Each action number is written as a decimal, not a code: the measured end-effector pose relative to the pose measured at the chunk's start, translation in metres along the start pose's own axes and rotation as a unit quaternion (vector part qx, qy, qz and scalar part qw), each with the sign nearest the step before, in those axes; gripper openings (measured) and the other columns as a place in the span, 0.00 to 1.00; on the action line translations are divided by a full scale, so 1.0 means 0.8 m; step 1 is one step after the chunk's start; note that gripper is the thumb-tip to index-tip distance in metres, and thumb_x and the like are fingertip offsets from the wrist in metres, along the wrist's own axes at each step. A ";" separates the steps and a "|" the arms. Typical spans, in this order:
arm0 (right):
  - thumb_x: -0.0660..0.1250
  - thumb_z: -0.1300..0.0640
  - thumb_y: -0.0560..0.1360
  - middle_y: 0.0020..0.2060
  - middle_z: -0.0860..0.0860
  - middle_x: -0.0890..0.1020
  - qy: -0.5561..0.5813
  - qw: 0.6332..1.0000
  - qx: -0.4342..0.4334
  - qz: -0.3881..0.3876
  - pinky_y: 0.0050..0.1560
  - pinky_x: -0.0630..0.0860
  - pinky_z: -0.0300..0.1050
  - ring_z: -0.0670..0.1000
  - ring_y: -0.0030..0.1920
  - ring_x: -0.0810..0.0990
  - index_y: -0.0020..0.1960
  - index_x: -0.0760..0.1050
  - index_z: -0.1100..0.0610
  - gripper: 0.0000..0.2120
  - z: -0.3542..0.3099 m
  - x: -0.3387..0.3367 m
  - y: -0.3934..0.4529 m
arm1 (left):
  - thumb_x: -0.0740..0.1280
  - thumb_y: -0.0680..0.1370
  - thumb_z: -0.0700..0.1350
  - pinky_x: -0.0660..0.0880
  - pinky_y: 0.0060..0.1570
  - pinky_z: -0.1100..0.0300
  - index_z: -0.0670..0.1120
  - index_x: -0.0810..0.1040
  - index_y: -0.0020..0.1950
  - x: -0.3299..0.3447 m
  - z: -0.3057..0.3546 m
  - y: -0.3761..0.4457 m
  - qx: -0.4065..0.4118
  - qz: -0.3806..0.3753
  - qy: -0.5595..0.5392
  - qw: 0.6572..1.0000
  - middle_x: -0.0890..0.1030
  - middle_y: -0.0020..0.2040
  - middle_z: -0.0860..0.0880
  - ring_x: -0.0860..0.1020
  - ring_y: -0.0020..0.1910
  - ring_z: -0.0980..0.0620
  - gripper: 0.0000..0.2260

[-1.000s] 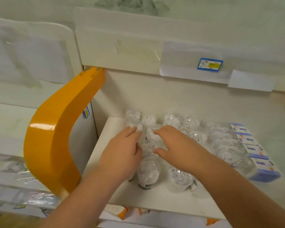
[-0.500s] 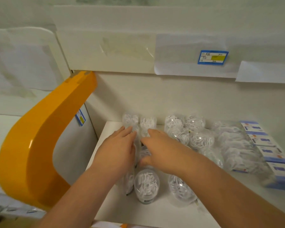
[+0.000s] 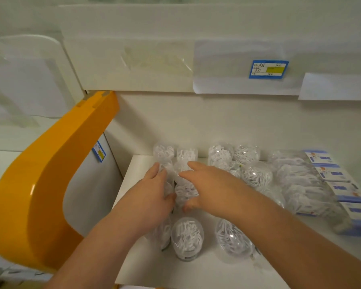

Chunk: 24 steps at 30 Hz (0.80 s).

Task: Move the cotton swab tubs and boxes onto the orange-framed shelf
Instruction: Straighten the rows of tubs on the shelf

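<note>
Several clear cotton swab tubs (image 3: 187,236) stand in rows on the white shelf (image 3: 196,272) beside the orange frame (image 3: 40,184). My left hand (image 3: 152,197) lies flat with straight fingers on the tubs of the left column. My right hand (image 3: 208,184) reaches over the neighbouring column, and its forefinger and thumb curve round one tub (image 3: 184,191) between my two hands. Blue and white boxes (image 3: 342,184) line the right end, next to clear packs of swabs (image 3: 296,184). Tubs under my hands are partly hidden.
An upper shelf edge with a blue and yellow price label (image 3: 268,69) and taped papers overhangs the back. A smaller label (image 3: 99,152) sits on the side panel by the orange frame. Bare shelf surface shows along the front edge.
My view has shifted lower and closer. Both hands stay on the left tubs; my right hand has slid left and now spans a tub with its thumb.
</note>
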State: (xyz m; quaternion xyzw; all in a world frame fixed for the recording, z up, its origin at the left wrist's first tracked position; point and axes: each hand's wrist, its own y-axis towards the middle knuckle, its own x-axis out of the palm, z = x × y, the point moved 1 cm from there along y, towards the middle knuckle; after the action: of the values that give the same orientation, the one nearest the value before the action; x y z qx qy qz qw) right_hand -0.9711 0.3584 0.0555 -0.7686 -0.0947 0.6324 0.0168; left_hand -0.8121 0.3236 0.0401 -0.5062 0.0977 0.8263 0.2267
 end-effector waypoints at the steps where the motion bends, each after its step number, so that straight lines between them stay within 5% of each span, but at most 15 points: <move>1: 0.71 0.42 0.72 0.69 0.50 0.68 0.007 1.000 0.005 0.001 0.61 0.74 0.57 0.55 0.66 0.72 0.71 0.68 0.47 0.30 0.000 -0.001 0.000 | 0.62 0.79 0.49 0.66 0.58 0.59 0.49 0.64 0.70 0.002 -0.001 0.002 0.005 0.002 0.001 1.000 0.55 0.76 0.55 0.68 0.68 0.50 0.20; 11: 0.73 0.41 0.70 0.72 0.50 0.66 0.047 0.998 0.036 0.000 0.65 0.71 0.52 0.54 0.69 0.70 0.74 0.66 0.47 0.36 0.003 -0.005 0.015 | 0.62 0.81 0.49 0.65 0.61 0.55 0.42 0.65 0.69 0.005 -0.004 0.015 0.018 0.018 0.007 1.000 0.59 0.75 0.47 0.68 0.68 0.44 0.19; 15: 0.75 0.41 0.67 0.72 0.49 0.66 0.057 0.998 0.035 0.017 0.64 0.71 0.52 0.54 0.69 0.70 0.74 0.65 0.47 0.39 0.005 -0.002 0.018 | 0.62 0.80 0.51 0.60 0.65 0.58 0.44 0.63 0.72 0.005 -0.008 0.016 0.007 0.016 -0.018 1.000 0.52 0.78 0.48 0.60 0.74 0.47 0.23; 20: 0.78 0.37 0.60 0.70 0.48 0.63 0.040 0.998 0.044 0.025 0.56 0.77 0.54 0.55 0.63 0.74 0.73 0.63 0.43 0.46 0.010 0.002 0.015 | 0.62 0.79 0.55 0.68 0.59 0.53 0.51 0.61 0.72 0.001 -0.011 0.002 -0.003 0.022 0.005 1.000 0.61 0.72 0.49 0.67 0.67 0.45 0.24; 24: 0.75 0.38 0.65 0.65 0.45 0.69 0.029 0.998 0.026 0.049 0.56 0.77 0.52 0.50 0.59 0.76 0.69 0.68 0.43 0.36 0.012 0.003 0.012 | 0.63 0.79 0.50 0.72 0.54 0.54 0.49 0.64 0.71 -0.001 -0.016 -0.002 -0.021 0.045 0.039 0.998 0.64 0.70 0.48 0.73 0.61 0.45 0.22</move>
State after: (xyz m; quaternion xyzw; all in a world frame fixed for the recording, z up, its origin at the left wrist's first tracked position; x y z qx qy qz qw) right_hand -0.9790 0.3488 0.0500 -0.7898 -0.0401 0.6120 0.0084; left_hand -0.8010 0.3202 0.0350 -0.5381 0.1116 0.8170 0.1746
